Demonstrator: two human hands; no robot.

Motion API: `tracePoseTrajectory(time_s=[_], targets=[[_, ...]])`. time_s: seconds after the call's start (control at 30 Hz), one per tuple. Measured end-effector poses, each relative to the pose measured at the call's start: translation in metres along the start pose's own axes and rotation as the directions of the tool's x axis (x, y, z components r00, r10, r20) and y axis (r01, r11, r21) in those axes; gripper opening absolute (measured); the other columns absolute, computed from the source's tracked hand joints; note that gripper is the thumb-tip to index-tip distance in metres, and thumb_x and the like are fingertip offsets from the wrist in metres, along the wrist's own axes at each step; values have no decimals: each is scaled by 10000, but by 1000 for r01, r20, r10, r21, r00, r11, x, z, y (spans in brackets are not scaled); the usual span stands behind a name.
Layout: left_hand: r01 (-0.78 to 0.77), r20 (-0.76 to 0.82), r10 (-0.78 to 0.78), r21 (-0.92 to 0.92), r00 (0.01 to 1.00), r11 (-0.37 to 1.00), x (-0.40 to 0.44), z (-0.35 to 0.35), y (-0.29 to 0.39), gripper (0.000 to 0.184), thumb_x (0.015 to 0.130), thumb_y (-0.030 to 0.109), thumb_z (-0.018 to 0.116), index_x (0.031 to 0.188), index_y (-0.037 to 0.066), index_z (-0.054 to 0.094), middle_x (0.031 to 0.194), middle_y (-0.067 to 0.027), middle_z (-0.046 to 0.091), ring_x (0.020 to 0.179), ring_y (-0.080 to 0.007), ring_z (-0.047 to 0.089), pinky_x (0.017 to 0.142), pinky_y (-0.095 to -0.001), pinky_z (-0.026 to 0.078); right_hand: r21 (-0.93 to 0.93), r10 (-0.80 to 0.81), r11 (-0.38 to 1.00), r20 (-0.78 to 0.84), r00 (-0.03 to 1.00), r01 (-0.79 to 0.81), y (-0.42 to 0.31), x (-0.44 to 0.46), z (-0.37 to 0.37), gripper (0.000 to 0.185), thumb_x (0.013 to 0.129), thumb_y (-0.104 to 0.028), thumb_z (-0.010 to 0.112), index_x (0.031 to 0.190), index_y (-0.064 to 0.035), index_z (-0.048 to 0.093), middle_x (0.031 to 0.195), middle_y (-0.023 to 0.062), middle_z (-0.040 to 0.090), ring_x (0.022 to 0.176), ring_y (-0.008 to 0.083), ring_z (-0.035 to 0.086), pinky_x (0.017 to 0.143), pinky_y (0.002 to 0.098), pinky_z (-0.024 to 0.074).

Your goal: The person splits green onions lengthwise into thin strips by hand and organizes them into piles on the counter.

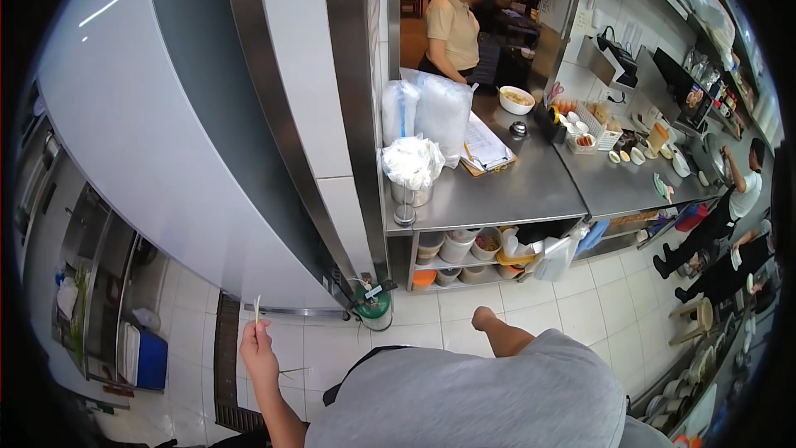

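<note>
My left hand (260,352) is raised at the lower left, its fingers pinched on a thin pale green stalk (258,309) that points upward. The exact plant cannot be made out. Below my right shoulder, my right hand (481,318) hangs over the tiled floor, curled into a loose fist with nothing showing in it. Nearest that hand is a steel counter (531,191) with a lower shelf of lidded tubs (457,246). A green gas cylinder (375,314) stands on the floor between my two hands.
A floor drain grate (225,365) runs beside my left arm, near a blue bin (152,359). A person in a yellow shirt (452,29) stands behind the counter. Two co-workers (738,199) are at the far right, near a wooden stool (695,318). A noodle-like dish fills a bowl (516,100).
</note>
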State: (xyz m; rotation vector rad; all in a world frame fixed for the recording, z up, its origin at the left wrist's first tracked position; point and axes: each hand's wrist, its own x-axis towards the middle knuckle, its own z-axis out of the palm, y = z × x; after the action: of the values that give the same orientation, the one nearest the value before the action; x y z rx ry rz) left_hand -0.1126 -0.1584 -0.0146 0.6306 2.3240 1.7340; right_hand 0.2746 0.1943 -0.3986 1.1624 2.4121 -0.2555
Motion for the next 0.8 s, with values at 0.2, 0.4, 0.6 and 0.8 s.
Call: tracePoseTrajectory(time_s=[0.2, 0.4, 0.6, 0.8], targets=[[2, 62, 0, -17, 998, 1000, 1, 13, -4, 224, 940, 201, 454, 841, 38, 572, 546, 80, 285, 498, -24, 230, 450, -222, 162, 113, 58, 990, 172, 983, -78, -18, -21, -48, 264, 645, -294, 683, 746, -50, 689, 814, 154, 657, 786, 294, 631, 733, 358, 511], [-59, 98, 61, -21, 993, 998, 9, 32, 5, 227, 938, 206, 456, 837, 35, 567, 545, 79, 287, 502, -29, 235, 454, -222, 169, 207, 169, 952, 262, 950, -227, -11, -44, -75, 352, 663, -321, 758, 850, -34, 679, 946, 136, 657, 895, 265, 626, 797, 366, 503], [-38, 132, 43, -44, 990, 998, 6, 41, 4, 222, 940, 209, 456, 849, 36, 562, 545, 79, 282, 504, -27, 234, 455, -219, 168, 175, 235, 921, 462, 855, -347, 10, -53, -69, 278, 670, -327, 770, 713, -66, 685, 732, 54, 675, 696, 177, 638, 692, 330, 510], [-12, 130, 21, -64, 991, 998, 13, 41, -9, 212, 938, 199, 458, 851, 38, 566, 547, 82, 283, 505, -25, 234, 455, -218, 167, 184, 311, 903, 343, 886, -388, 24, -56, -52, 275, 655, -329, 783, 677, -75, 683, 685, 36, 668, 647, 172, 632, 656, 321, 511]])
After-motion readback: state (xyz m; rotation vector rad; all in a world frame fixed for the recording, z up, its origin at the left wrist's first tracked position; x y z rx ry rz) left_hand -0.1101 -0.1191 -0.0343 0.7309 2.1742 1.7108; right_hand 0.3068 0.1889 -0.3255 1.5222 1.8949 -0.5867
